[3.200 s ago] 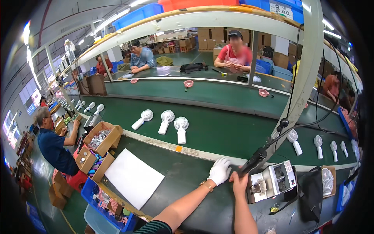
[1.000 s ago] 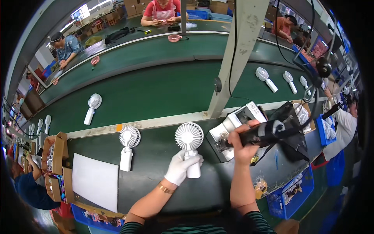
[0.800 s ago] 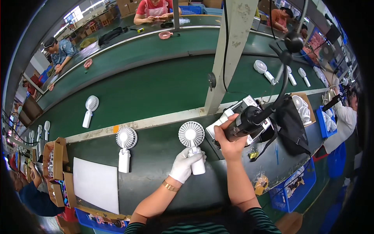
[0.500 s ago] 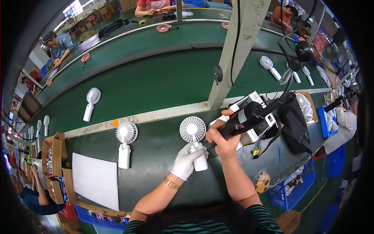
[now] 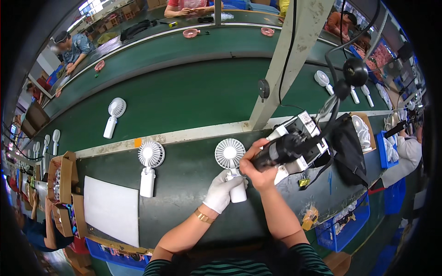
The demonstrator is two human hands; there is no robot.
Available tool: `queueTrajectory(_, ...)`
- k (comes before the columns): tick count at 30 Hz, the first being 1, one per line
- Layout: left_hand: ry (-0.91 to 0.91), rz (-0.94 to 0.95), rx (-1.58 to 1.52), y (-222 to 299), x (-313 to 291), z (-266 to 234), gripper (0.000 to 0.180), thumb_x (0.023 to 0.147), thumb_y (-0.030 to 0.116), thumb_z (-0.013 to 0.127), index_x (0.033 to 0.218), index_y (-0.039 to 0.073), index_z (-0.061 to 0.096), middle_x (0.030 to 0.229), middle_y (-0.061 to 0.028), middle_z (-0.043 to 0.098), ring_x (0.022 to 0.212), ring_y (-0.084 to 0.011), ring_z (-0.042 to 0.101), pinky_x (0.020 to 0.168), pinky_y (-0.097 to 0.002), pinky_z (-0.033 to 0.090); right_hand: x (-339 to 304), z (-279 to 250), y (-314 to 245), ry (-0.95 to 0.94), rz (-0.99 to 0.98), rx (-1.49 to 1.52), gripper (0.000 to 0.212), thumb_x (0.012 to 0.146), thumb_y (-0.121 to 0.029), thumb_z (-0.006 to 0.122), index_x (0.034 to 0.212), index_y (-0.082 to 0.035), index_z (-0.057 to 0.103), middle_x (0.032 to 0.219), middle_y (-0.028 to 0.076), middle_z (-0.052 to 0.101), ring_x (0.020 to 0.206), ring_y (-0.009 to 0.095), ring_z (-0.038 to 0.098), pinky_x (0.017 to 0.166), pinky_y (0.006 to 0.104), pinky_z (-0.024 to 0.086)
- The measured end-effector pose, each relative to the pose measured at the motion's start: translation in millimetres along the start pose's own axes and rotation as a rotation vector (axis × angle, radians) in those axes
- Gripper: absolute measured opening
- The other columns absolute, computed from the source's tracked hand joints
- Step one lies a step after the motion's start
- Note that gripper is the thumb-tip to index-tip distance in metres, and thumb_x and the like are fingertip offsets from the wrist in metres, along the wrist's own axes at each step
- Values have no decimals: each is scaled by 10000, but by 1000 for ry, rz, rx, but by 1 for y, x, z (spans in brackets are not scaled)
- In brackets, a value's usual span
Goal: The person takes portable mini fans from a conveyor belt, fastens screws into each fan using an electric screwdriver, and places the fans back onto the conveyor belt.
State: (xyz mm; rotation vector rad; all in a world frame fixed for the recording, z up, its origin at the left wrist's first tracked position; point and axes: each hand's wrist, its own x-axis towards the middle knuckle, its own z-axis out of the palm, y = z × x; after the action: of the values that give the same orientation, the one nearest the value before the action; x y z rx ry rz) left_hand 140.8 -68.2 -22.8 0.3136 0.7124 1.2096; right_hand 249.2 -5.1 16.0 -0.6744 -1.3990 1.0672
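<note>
A white handheld fan (image 5: 229, 153) with a round grille stands over the bench in front of me. My left hand (image 5: 219, 192), in a white glove, closes around its handle just below the head. My bare right hand (image 5: 258, 168) grips a black corded electric screwdriver (image 5: 271, 154), its body slanting down to the left toward the fan's neck. The fingers hide the screwdriver's tip, so contact with the fan cannot be made out. Left of my hands, a second white handheld fan (image 5: 147, 183) lies on the bench.
A white foam sheet (image 5: 112, 211) lies at left beside cardboard boxes (image 5: 66, 184). A metal post (image 5: 285, 64) rises beyond the bench. On the green belt (image 5: 184, 96) lies another fan (image 5: 117, 108). At right are a black bag (image 5: 348, 152) and a blue basket (image 5: 343, 232).
My right hand and the screwdriver have shifted slightly left, closer to the fan's neck. My left hand keeps its grip. The fan on the belt has moved a little right.
</note>
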Motion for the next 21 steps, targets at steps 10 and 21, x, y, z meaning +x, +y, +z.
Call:
queueTrajectory(10,-11,11,-27,1,1,-4,184,839,10,557,1016,-3,507,876,-90,610,758,-175,615,693,-290,511,6,2,-3,-43,-36,49,521,710,109,563,1139,-37,305,647,91,524,504,143,490,483,265,423)
queueTrajectory(21,-17,4,-24,2,2,-2,161,844,21,558,998,3,515,856,-89,611,752,-174,615,686,-293,514,6,4,-9,-58,16,117,518,691,104,620,1115,7,340,699,71,548,591,126,511,583,255,427)
